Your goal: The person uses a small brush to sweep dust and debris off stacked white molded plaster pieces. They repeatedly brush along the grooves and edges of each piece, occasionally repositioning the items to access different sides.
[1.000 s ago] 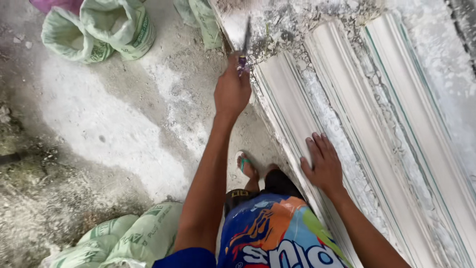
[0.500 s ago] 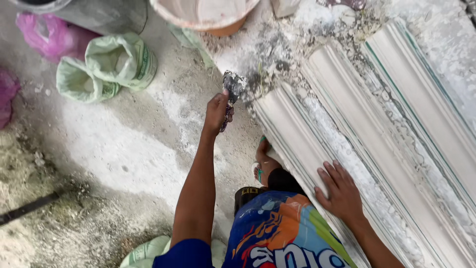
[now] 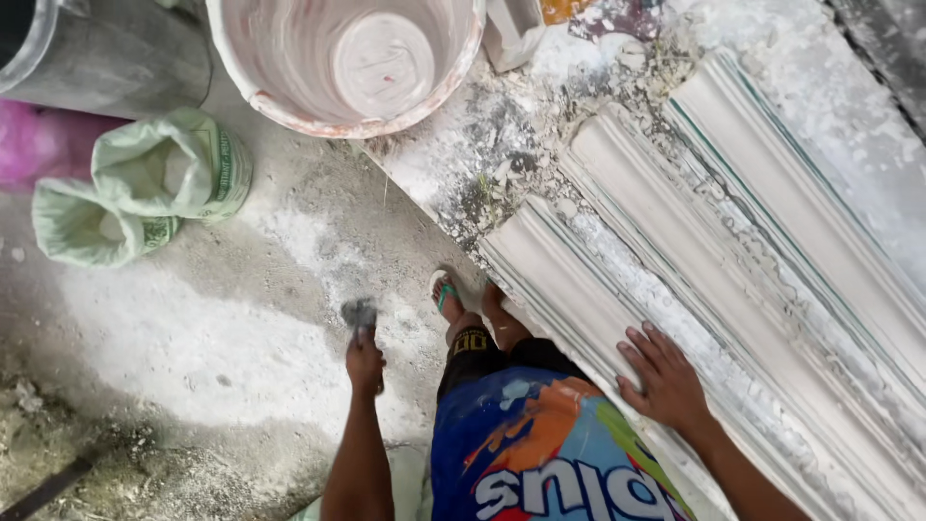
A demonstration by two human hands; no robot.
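I see my left hand (image 3: 365, 365) hanging low beside my leg, its grip closed around a small plaster-caked scraper (image 3: 359, 314) whose blade points away from me, over the dusty concrete floor (image 3: 241, 328). The blade is blurred, so I cannot tell its edge clearly. My right hand (image 3: 666, 381) lies flat, fingers spread and gripping nothing, on the nearest white plaster moulding (image 3: 564, 275), close to its near edge. 3 such mouldings lie side by side on the crusted tabletop (image 3: 463, 164), running diagonally; the second (image 3: 656, 207) and third (image 3: 772, 159) are further to my right. My foot in a sandal (image 3: 446, 289) stands just beside the end of the nearest moulding. A large empty bucket (image 3: 347, 63) smeared with white stands ahead at the tabletop's corner. 2 rolled-down green sacks (image 3: 145, 193) sit on the floor to my left, with a grey drum (image 3: 106, 58) behind them.
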